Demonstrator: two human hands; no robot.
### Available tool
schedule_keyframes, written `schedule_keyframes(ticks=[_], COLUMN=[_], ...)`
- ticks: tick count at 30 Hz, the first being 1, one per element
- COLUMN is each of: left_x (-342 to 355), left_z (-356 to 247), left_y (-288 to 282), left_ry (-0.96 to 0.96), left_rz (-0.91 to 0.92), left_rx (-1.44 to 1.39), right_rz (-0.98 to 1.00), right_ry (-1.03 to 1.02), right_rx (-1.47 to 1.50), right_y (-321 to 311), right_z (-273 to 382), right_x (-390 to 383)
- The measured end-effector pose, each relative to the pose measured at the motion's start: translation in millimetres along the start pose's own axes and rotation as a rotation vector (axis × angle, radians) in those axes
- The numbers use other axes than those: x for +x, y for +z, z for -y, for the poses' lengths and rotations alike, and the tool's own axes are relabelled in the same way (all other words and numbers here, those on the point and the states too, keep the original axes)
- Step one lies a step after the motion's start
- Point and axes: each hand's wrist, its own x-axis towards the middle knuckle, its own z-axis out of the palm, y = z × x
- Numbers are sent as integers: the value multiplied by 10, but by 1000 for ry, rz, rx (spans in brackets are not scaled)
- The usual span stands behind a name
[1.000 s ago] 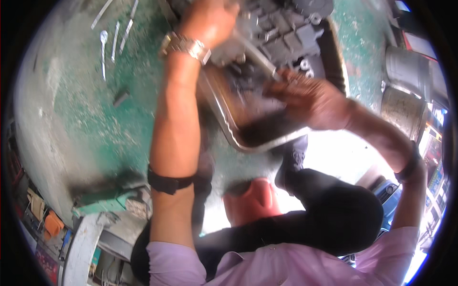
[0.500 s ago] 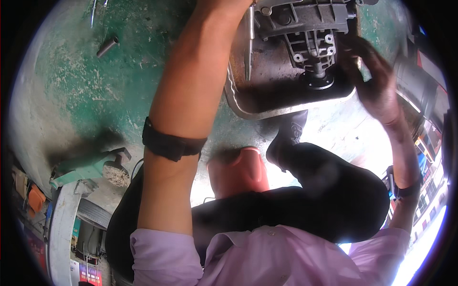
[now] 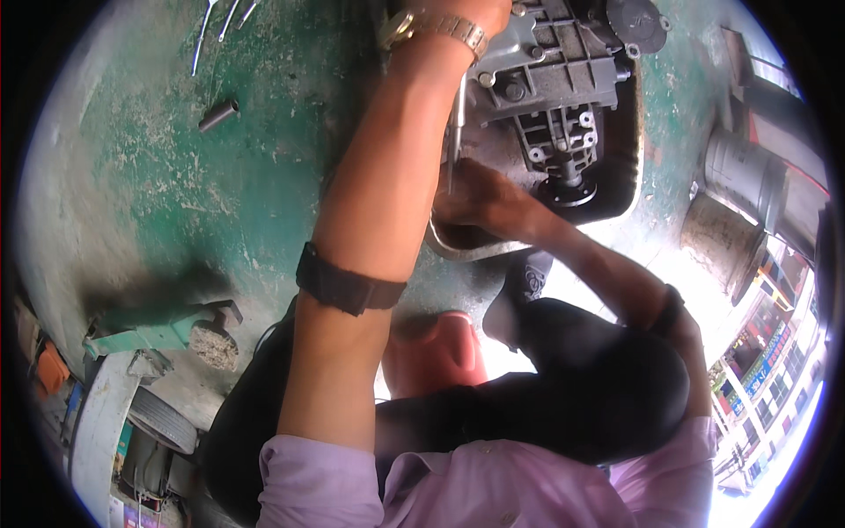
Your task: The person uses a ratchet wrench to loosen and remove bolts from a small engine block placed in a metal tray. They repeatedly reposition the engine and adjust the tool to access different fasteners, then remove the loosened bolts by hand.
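Gearbox [image 3: 554,97], grey cast metal, sits in a metal tray [image 3: 629,167] at the far right of the green floor [image 3: 176,194], probably so the tray catches drips. On the far left lie wrenches [image 3: 216,22] and a dark socket [image 3: 218,114], set aside within reach. Left hand [image 3: 466,11] rests on the casing's far edge, seemingly steadying it; its fingers run out of view, so I cannot tell their state. Right hand [image 3: 480,198] is at the near side, fingers curled around a thin rod [image 3: 455,132] standing against the casing
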Motion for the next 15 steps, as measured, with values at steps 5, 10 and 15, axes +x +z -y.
schedule_keyframes(ticks=[5,10,15], left_x=[11,47,-91], left_z=[47,111,199], left_y=[65,148,200], left_ry=[43,111,107], left_rz=[-22,-142,-183], left_rx=[-8,-88,-412], right_rz=[54,-95,-727], right_ry=[171,202,248], right_rx=[17,-235,197], right_y=[-235,-506,-1002], right_z=[142,487,1002], right_x=[-198,-592,-825])
